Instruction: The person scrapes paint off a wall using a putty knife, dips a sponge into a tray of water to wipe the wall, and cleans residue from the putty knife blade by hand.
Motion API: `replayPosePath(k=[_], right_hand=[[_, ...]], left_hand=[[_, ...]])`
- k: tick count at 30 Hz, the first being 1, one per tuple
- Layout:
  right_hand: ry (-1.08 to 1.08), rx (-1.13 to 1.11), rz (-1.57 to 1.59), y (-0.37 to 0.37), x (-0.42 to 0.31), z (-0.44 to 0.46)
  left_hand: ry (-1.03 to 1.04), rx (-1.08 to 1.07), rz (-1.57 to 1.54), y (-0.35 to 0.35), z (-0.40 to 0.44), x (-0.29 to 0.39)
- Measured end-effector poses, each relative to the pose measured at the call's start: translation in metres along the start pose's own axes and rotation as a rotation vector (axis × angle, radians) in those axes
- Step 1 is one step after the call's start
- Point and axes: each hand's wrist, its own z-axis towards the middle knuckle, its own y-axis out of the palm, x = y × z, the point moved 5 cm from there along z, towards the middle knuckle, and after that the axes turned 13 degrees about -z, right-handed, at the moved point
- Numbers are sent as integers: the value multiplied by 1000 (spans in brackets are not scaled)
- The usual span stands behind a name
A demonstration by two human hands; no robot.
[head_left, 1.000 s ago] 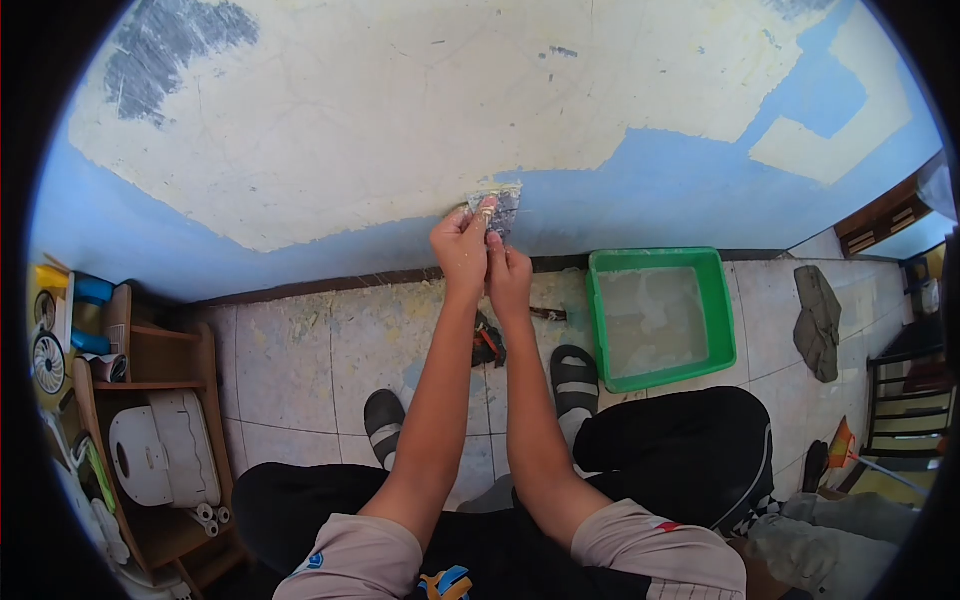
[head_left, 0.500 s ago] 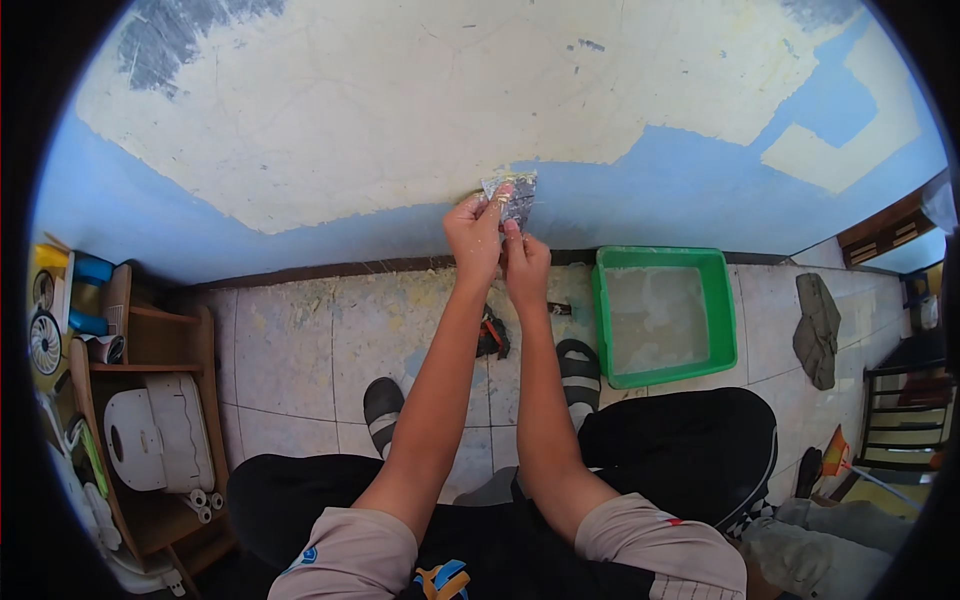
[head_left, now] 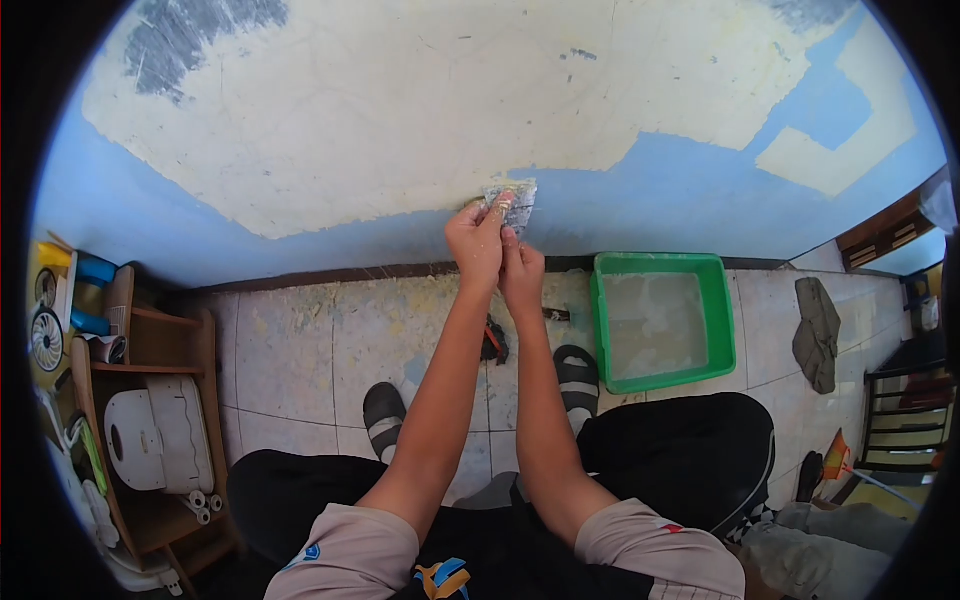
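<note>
A flat metal scraper, smeared with paint and pale residue, meets the wall where the cream patch borders the blue paint. My left hand is closed on it from the left, fingers near the blade. From below and to the right, my right hand grips its lower part. Both hands lie close together and cover the handle. The cream bare area spreads above the blade, with blue below it.
A green basin of cloudy water stands right of my feet. Paint flakes litter the tiles along the wall. A red and black tool lies between my arms. A wooden shelf stands left; a dark cloth lies right.
The view has shifted slightly, so the wall and floor appear a little lower. My hands still hold the scraper at nearly the same spot, its blade at a slightly different tilt.
</note>
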Motion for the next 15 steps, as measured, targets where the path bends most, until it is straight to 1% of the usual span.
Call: replayPosePath(k=[2,5,7,8,10,11,13,15], right_hand=[[20,-9,24,4,0,-1],[54,-25,54,5,-1,-6],[-27,5,-41,-2,0,-5],[-39,10,-40,-3,3,-4],[-75,45,-137,-5,2,-2],[-83,46,-131,-4,5,1],[-58,39,-74,-1,-3,-2],[-38,50,-95,-3,3,-7]], left_hand=[[-43,15,-84,9,-6,16],[-34,16,-31,5,-5,14],[-25,16,3,-2,-4,1],[-14,18,34,-4,-2,-7],[-14,17,-5,-3,-2,-11],[-26,24,-32,-4,1,-16],[-22,29,-43,4,2,0],[-46,51,-52,0,-10,2]])
